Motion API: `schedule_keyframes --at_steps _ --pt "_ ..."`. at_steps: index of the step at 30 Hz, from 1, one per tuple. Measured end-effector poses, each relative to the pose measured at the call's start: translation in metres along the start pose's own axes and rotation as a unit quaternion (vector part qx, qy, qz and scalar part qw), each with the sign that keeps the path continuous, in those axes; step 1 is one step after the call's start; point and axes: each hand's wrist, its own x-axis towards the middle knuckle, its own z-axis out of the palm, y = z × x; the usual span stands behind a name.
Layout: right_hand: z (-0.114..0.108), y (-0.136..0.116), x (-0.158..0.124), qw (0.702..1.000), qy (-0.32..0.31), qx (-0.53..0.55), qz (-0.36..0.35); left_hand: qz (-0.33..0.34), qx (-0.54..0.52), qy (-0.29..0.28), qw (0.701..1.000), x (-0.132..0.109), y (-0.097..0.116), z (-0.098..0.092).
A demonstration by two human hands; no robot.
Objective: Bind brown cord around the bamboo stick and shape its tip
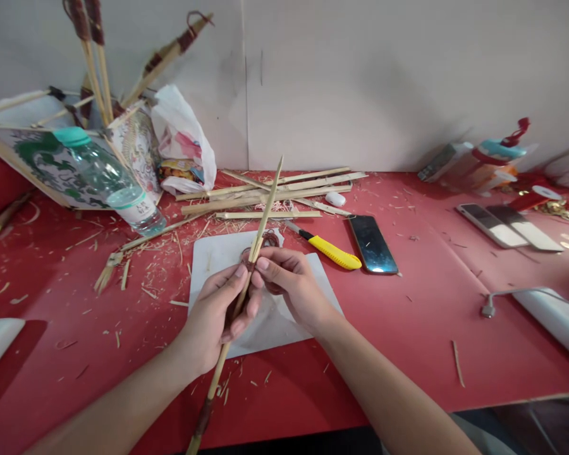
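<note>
My left hand (pixel 220 313) is closed around a long thin bamboo stick (pixel 267 205) that slants from the table's near edge up toward the wall. My right hand (pixel 291 284) pinches the same stick just above the left, where dark red-brown thread (pixel 268 238) is wound around it. Both hands hover over a white cutting board (pixel 218 256). The stick's lower end (pixel 201 420) is also wrapped in dark thread.
Split bamboo strips (pixel 275 189) lie behind the board, shavings scattered around. A yellow utility knife (pixel 329 251) and a phone (pixel 372 243) lie to the right. A water bottle (pixel 111 180), a plastic bag (pixel 183 142) and a painted bamboo frame (pixel 33 151) stand at left. More phones (pixel 509 225) sit far right.
</note>
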Motion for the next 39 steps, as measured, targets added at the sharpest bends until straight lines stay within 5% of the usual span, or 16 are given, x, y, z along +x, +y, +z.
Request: schedule_keyframes --at_steps 12,23,34,39 --pt "0.000 0.001 0.002 1.000 0.019 0.002 0.001 -0.091 -0.142 -0.096 0.981 0.002 0.009 -0.006" --pt "0.001 0.001 0.003 1.000 0.022 -0.008 -0.002 -0.055 -0.041 -0.028 0.997 0.005 0.002 -0.004" --pt "0.000 -0.007 0.000 0.999 0.024 0.005 -0.029 -0.027 0.026 -0.018 0.999 0.006 0.010 0.011" --pt "-0.008 -0.007 0.003 0.998 0.020 0.049 -0.039 0.049 0.177 -0.031 0.983 0.027 0.019 0.016"
